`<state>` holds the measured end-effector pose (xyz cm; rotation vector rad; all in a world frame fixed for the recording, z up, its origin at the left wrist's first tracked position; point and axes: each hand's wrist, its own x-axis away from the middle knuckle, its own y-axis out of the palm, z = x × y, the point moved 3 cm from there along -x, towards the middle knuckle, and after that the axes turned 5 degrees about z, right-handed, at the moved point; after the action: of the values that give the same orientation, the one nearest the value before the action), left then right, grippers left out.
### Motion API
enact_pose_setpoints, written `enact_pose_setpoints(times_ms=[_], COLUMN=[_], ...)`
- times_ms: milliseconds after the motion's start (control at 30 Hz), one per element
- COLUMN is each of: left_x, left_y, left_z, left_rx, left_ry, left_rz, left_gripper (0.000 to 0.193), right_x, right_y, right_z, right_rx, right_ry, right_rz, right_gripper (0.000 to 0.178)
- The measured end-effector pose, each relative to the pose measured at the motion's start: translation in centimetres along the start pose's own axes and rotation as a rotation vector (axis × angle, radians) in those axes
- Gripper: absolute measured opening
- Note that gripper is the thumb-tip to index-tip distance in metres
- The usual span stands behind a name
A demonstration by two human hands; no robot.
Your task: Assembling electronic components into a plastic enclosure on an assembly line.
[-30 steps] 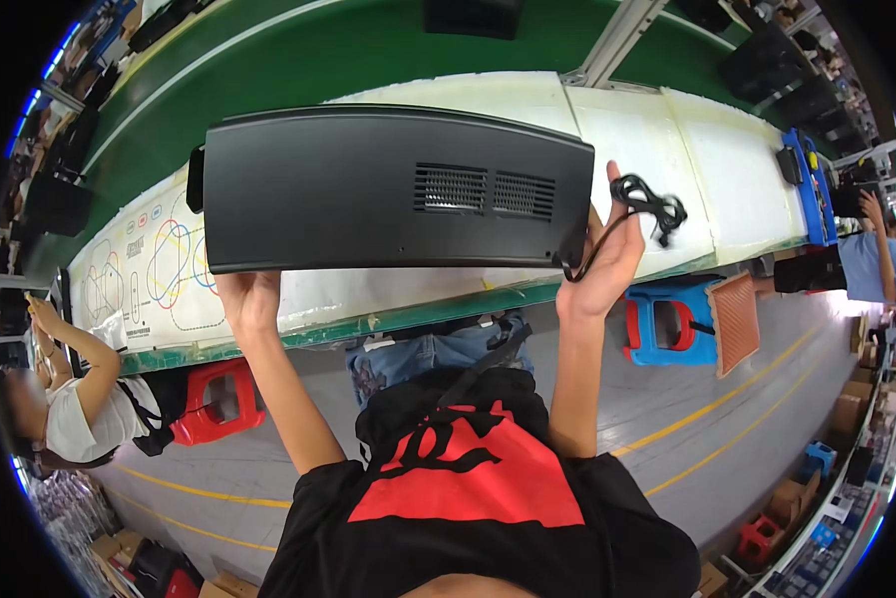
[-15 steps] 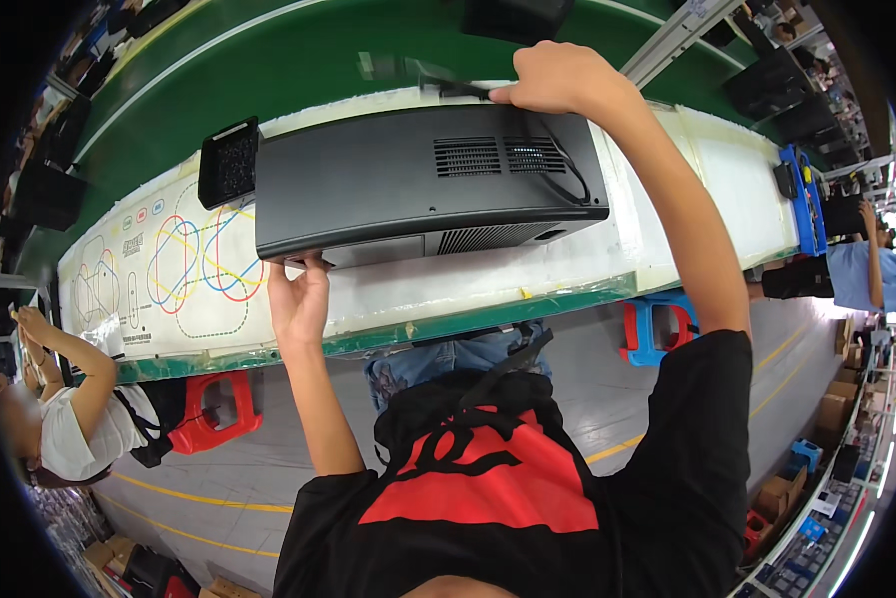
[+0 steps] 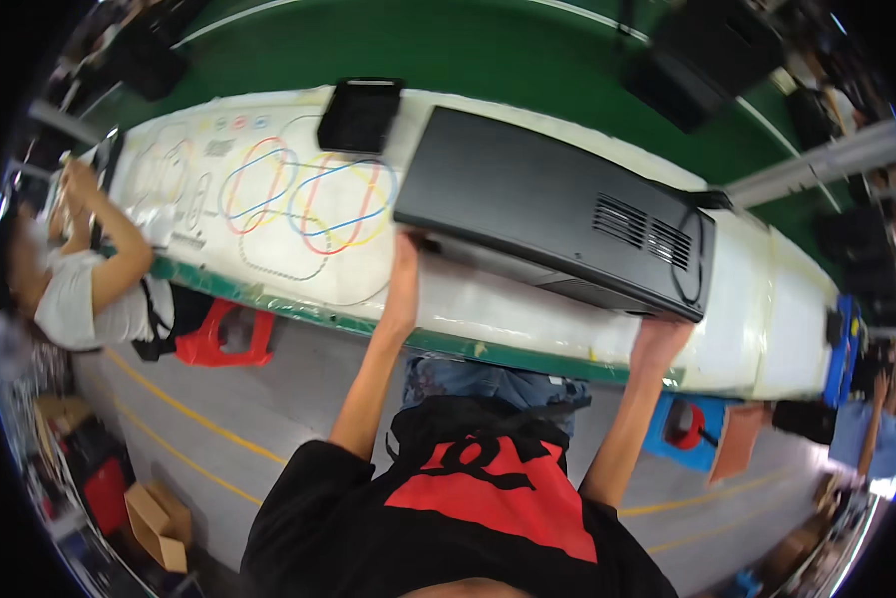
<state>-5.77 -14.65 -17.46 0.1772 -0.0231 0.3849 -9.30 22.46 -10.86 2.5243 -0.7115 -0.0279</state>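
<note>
A long black box-shaped cabinet with two slotted vents and a black cable lies on the white-topped bench, turned at a slant. At its near left corner, my left hand grips the lower edge, its fingers partly hidden beneath. My right hand takes hold of the near right corner, with fingertips tucked under the edge. A dark plug-like cable end rests by the cabinet's far right end. Beyond the left end sits a small black tray.
Coloured loops are printed on the white bench top at the left. Behind the bench runs a green belt carrying a black box. A co-worker is at the left, near a red stool; a blue stool stands right.
My right hand has let go of the cable beyond the cabinet and come down to its near right corner. The cabinet now sits at a slant, with its right end nearer me.
</note>
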Motion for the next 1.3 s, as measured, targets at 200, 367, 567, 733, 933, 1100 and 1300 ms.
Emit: enact_pose_setpoints(times_ms=[200,367,567,733,933,1100,1300], left_x=[-6.4,-8.2,-16.6,-22.4,-23.7,-22.7,-22.1], left_y=[3.2,5.9,-3.2,-7.9,-5.7,-5.5,-5.7], left_z=[0.5,5.4,8.6,8.4,9.0,9.7,10.1], left_rx=[0.116,0.111,-0.873,-1.362,-1.292,-1.219,-1.114], left_ry=[0.149,0.144,0.713,0.627,0.53,0.508,0.463], left_rz=[-0.146,-0.205,0.293,0.012,-0.099,0.035,0.047], left_gripper=[0.061,0.075,0.025,0.042,0.027,0.022,0.017], right_x=[-6.3,-9.8,-8.8,-5.7,-5.6,-5.6,-5.7], right_y=[3.9,4.0,-2.6,-4.3,-5.0,-5.1,-5.2], right_z=[0.1,0.2,0.6,0.5,0.5,0.2,0.4], right_rx=[0.037,0.073,0.274,0.613,0.563,0.54,0.522], right_ry=[-0.004,0.01,-0.191,-0.361,-0.349,-0.34,-0.34], right_rz=[-0.002,-0.083,-0.026,0.003,0.011,0.018,0.027], right_gripper=[0.048,0.047,0.049,0.045,0.038,0.035,0.031])
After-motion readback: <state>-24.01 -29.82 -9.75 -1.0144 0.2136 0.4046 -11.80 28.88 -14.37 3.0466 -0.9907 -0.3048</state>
